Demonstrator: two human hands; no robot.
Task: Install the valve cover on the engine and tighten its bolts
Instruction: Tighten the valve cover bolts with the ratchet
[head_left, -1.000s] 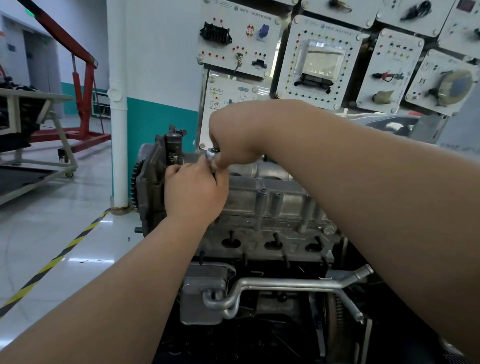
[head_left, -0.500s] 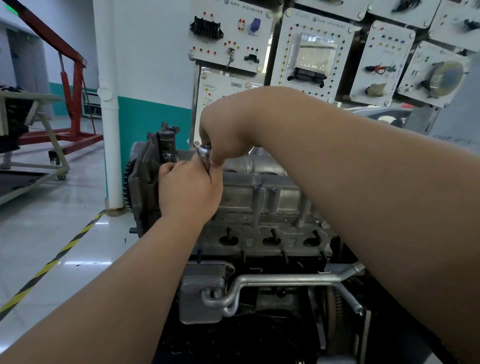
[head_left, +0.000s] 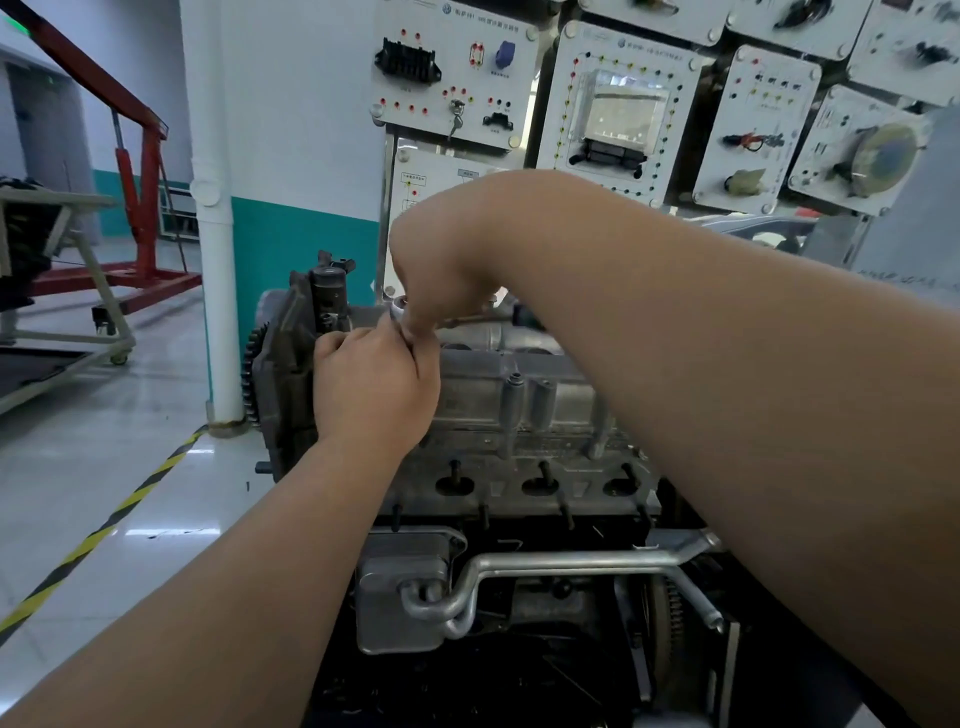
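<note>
Starting at the left, a red hoist (head_left: 140, 171) and a white pipe (head_left: 215, 260) are parked in the background and can be ignored. The engine (head_left: 519, 493) is stood front and centre, toothed-wheel end to the left. The valve cover (head_left: 550, 400) is already seated on top of it, so the lift-on part looks done and bolt tightening is judged to be the step in hand. The left hand (head_left: 374, 384) is laid over the cover's left end, back of the hand up, fingers curled down out of sight. Whether its grip is clamped on a socket or is just steadying things can't be told. Just above it and touching, the shiny head of a ratchet (head_left: 399, 306) is pinched from above by the right hand (head_left: 447, 280). That grip is closed on the head, wrist bent down, forearm reached in across the engine from the right. The ratchet's handle is seen poking out to the right behind the fingers. Further right, a bolt (head_left: 515, 378) is stood up on the cover's near edge. Next up, probably: the bolt under the ratchet gets spun down by the head and snugged with the handle, then the rest get done the same way. The socket should be kept square so nothing gets cross-threaded.
</note>
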